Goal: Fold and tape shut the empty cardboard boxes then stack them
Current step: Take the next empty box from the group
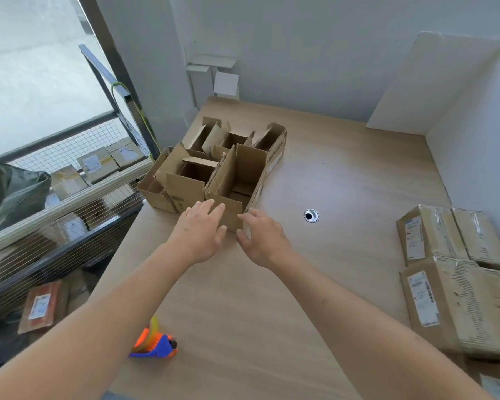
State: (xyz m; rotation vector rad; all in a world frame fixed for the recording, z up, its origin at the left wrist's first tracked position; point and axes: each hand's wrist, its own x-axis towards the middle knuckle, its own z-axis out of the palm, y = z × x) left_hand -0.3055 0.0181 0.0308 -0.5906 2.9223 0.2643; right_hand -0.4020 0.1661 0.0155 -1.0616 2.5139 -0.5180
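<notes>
Both hands are reaching across the wooden worktop point(344, 174) to the nearest open cardboard box point(233, 194), which is standing at about 11 o'clock from the cable hole point(311, 215), at the front of a cluster of open boxes point(214, 148) with flaps standing up. The left hand point(199, 232) is lying flat with straight fingers point(207, 206) spread wide, touching the box's near flap. The right hand point(261, 241) is sitting just beside it at the box's near right corner, its grip wide and loose, fingers and thumb point(243, 236) lightly curved towards the cardboard; whether it is actually pinching the edge cannot be told. A blue and orange tape dispenser point(153, 342) is lying at 6 o'clock near the worktop's front edge. Taped, labelled boxes point(451, 264) are resting at 3 o'clock.
</notes>
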